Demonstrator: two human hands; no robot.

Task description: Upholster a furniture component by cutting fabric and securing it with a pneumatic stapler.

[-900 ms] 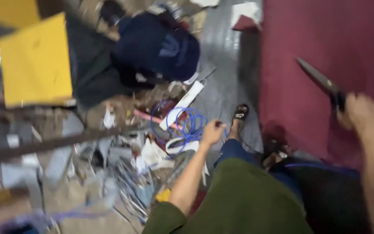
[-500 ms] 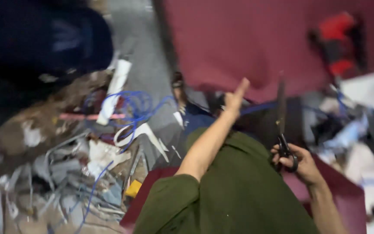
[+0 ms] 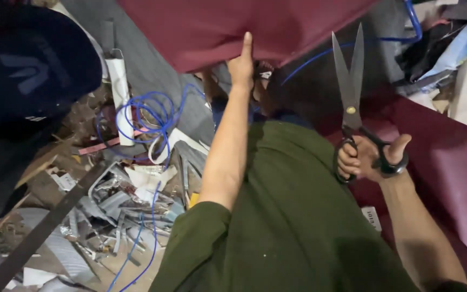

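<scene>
A view down over a person in a dark green shirt, sitting low amid a crowded workshop floor. The floor [image 3: 152, 70] is grey and shows only in a narrow strip at upper left; the rest is buried. To the left lies a heap of scraps [image 3: 120, 211]: pale offcuts, strips and paper bits, with a dark bar [image 3: 44, 227] slanting across them. A blue cord [image 3: 147, 116] loops over the heap beside a rolled white tube [image 3: 119, 86]. A dark blue bag [image 3: 28, 70] fills the top left corner.

The left hand [image 3: 242, 67] reaches forward, arm straight, fingers closed on the lower edge of a maroon cloth [image 3: 233, 27] that spreads across the top of the view. That edge runs slanting, upward to the right, and hangs just above the person's lap.

The right hand [image 3: 368, 159] is closed through the black handles of large scissors [image 3: 349, 81]. The blades point straight up, slightly parted, well to the right of the left hand and just below the cloth's edge, not touching it.

More maroon cloth [image 3: 444, 162] lies at right under the right arm. Mixed rags [image 3: 449, 48] pile in the top right corner. Open room is scarce: only the gap between the two hands, over the green shirt, is free.
</scene>
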